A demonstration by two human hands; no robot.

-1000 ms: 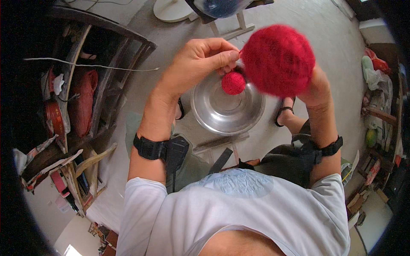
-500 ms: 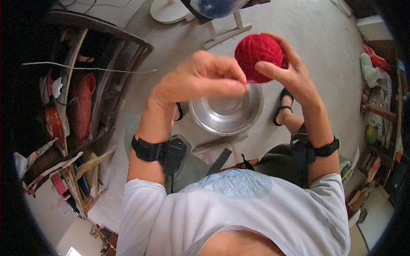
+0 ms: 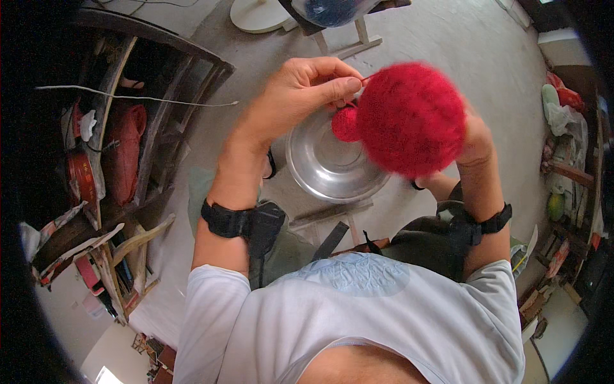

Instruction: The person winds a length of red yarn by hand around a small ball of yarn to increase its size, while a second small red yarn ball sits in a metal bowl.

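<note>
My left hand (image 3: 313, 86) is closed in a pinch on a thin red yarn strand (image 3: 369, 78). That strand runs from the fingertips to a large red ball of yarn (image 3: 410, 120), slightly blurred. Behind the ball, my right hand (image 3: 476, 137) holds it, its fingers mostly hidden. A smaller red ball (image 3: 346, 123) shows just below my left fingertips, partly covered by the large one. Whether it hangs or rests in the basin, I cannot tell. Under both hands stands a shiny metal basin (image 3: 313, 169) between my feet.
At the left is a dark wooden rack (image 3: 153, 121) with a red bag in it, crossed by a pale cord (image 3: 141, 103). A wooden stand (image 3: 350, 48) is ahead. Shelves with bags and clutter (image 3: 566, 166) line the right. Grey floor surrounds the basin.
The large ball has come nearer to me and rightward, now hiding most of my right fingers. My left hand has moved slightly up and away. The smaller red ball has come into view.
</note>
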